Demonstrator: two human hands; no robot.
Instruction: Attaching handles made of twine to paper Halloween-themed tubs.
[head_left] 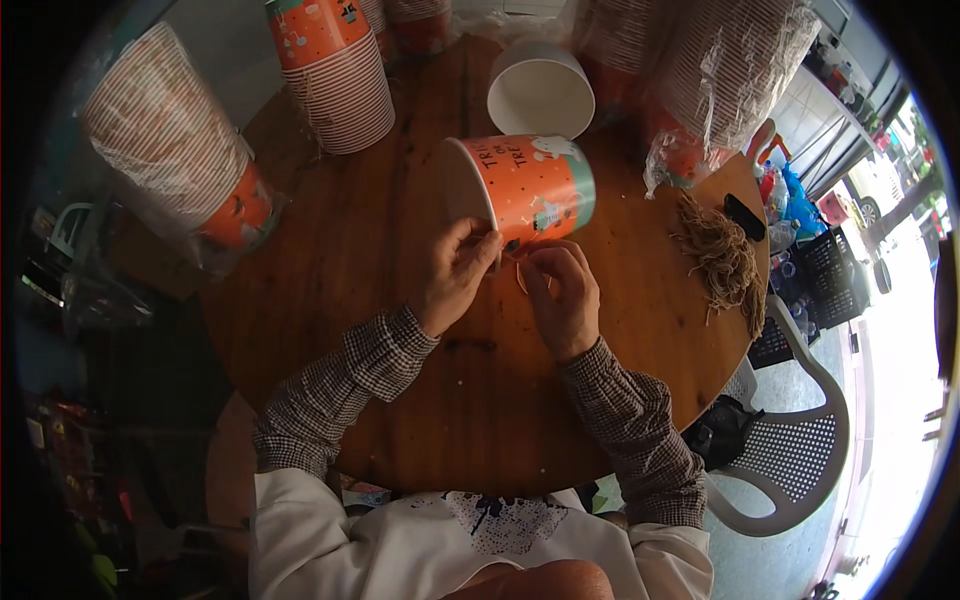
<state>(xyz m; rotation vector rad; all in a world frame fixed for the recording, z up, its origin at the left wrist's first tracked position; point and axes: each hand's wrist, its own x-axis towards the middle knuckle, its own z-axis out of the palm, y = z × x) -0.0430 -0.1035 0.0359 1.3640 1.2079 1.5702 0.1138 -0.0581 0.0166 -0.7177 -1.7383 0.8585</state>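
An orange paper bucket [535, 205] with a green band and printed figures lies tilted on its side above the round table, its open mouth toward the left. My left hand [460, 272] is closed on the bucket's near rim, thumb against the outside. Close beside it, just below the bucket's wall, my right hand [562, 298] pinches a thin cord [519, 277] that curves in a small loop. Where the cord meets the bucket is too small to make out. Behind the bucket, a white-lined paper bucket [542, 92] lies with its mouth facing me.
The wooden table [400, 440] carries a brown cord bundle [720, 258] and a small black object [744, 217] at right. Nested bucket stacks stand around: an unwrapped stack [345, 100], a plastic-wrapped stack [180, 130] at left, another wrapped stack [735, 75] at right. A plastic chair [795, 450] stands right.
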